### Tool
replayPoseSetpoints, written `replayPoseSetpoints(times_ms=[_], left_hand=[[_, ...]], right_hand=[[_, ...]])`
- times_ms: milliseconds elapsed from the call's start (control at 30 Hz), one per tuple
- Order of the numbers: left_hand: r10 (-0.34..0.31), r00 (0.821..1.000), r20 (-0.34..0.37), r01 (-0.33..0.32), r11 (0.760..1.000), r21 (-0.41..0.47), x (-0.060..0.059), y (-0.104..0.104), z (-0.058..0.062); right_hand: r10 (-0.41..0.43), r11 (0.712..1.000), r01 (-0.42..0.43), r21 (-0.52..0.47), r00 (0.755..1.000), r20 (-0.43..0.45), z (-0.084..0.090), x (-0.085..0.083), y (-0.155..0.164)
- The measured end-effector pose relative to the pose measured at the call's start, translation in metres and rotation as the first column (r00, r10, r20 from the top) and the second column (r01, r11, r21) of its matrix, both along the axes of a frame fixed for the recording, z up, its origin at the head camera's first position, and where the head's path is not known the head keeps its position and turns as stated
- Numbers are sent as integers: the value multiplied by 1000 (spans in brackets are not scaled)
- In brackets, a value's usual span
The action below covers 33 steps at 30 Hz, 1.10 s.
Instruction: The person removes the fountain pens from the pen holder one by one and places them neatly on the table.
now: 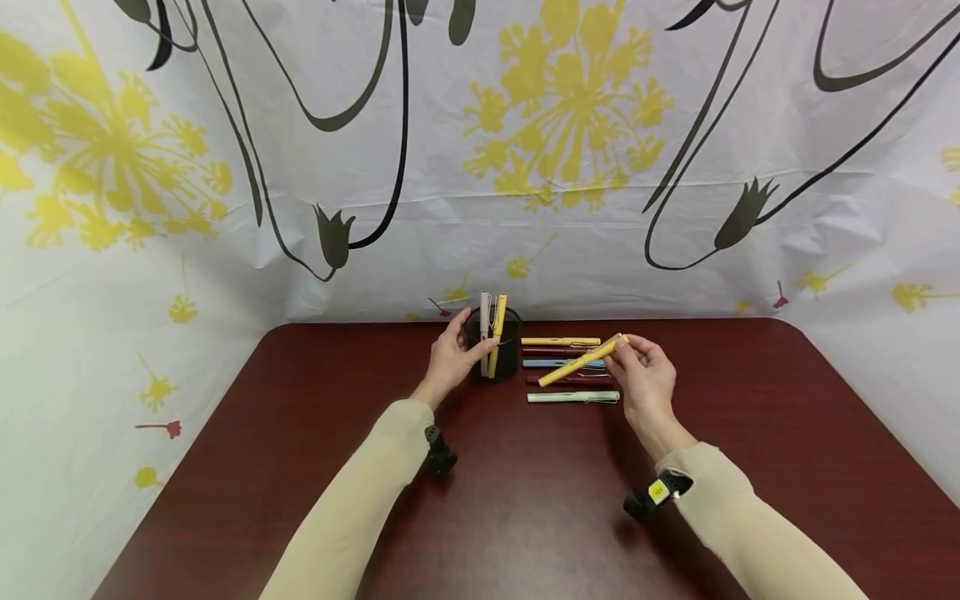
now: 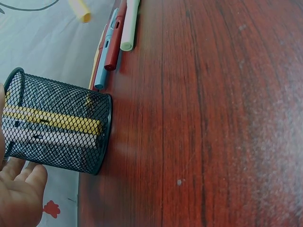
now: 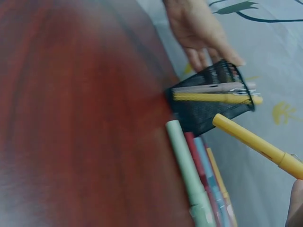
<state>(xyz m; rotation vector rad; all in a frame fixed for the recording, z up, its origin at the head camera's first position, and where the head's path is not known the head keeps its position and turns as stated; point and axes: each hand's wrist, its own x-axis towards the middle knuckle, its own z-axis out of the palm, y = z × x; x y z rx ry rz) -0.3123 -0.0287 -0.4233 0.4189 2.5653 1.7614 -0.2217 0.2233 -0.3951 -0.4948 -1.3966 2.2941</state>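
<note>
Right now, the right hand [image 1: 647,379] has its fingers clamped on a yellow pen [image 1: 579,362], tilted over five pens [image 1: 542,363] lying beside the cup [image 1: 509,360] on the counter [image 1: 517,483]. The left hand's [image 1: 450,357] fingers grip the cup, where two pens [image 1: 495,325] stand.

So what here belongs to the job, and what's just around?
Likely job: black mesh pen cup; pale-pink pen, yellow pen inside; held yellow pen; loose yellow pen, light-blue pen, mint-green pen, two dark-red pens.
Just around: floral backdrop; wrist cameras.
</note>
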Motion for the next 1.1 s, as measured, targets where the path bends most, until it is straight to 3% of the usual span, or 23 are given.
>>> replayPoseSetpoints(times_ms=[500,700,800,900,1100], left_hand=[[1,1000,8,-1,1000,9,-1,1,0],[-6,1000,5,6,1000,3,-1,1,0],[0,1000,0,0,1000,2,-1,1,1],[8,1000,-3,-8,1000,1,0,0,1],[11,1000,2,-11,1000,-10,0,0,1]], right_hand=[[119,993,-120,-3,982,147,-33,34,5],[225,971,-236,30,953,202,-39,43,17],[311,940,-334,71,923,226,-41,46,26],[386,887,-432,161,887,254,-43,47,33],[420,765,-529,367,842,339,-45,43,41]])
